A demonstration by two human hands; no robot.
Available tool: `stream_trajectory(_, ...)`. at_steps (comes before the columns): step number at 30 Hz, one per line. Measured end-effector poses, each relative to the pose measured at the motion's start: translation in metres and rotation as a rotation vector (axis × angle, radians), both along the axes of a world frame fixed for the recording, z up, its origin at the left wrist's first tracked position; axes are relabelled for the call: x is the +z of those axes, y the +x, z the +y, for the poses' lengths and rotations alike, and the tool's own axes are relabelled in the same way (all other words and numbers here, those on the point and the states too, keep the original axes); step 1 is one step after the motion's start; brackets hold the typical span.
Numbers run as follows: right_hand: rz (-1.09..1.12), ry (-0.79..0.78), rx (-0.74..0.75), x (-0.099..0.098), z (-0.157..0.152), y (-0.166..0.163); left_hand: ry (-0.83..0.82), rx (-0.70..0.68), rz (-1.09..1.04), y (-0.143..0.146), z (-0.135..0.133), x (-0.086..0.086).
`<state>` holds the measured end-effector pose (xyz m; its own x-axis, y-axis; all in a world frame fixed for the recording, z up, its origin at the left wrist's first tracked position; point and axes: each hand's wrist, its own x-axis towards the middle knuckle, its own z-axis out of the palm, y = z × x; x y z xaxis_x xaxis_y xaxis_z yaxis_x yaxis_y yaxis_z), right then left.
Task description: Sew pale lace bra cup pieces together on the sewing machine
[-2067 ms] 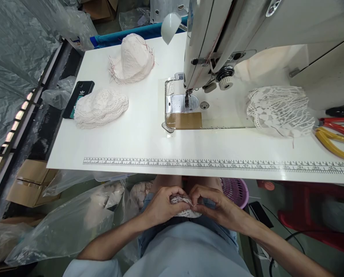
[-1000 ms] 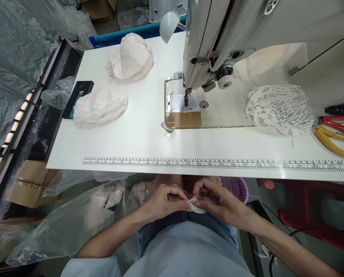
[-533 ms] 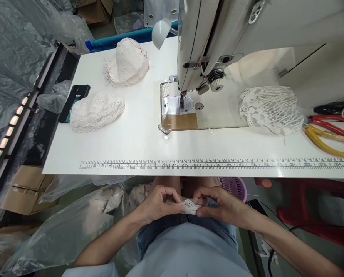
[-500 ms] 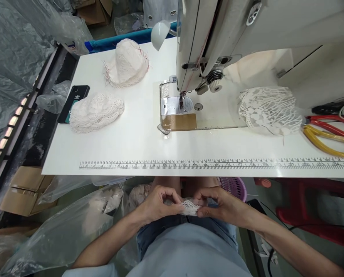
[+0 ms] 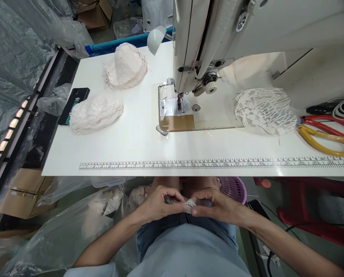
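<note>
Over my lap, below the table's front edge, a small piece of white lace (image 5: 190,203) is pinched between my two hands. My left hand (image 5: 166,202) grips its left side with thumb and fingers. On the other side my right hand (image 5: 211,202) closes on it the same way. Only a small patch of the lace shows between the fingertips; the fingers cover the rest. Above the hands stands a sewing machine (image 5: 203,46), its presser foot (image 5: 180,102) over the metal plate.
White lace pieces (image 5: 96,114) overlap a phone (image 5: 77,100) at the left, with a pale fabric cup (image 5: 129,67) behind. More white lace (image 5: 265,110) lies right of the needle, near yellow-handled scissors (image 5: 324,140). A printed ruler (image 5: 218,164) runs along the front edge.
My hands have drawn closer together, and less of the lace shows between them. The camera view has shifted slightly; the things on the table stay put.
</note>
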<state>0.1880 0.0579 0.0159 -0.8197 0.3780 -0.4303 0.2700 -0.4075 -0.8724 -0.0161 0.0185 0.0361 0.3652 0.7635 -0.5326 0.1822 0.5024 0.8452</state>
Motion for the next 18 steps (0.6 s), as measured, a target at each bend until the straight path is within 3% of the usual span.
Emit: stream_trajectory(18, -0.059, 0.222, -0.142, 0.0026, -0.0010, 0.0016, 0.183, 0.060, 0.285, 0.0101, -0.0080, 0.0029)
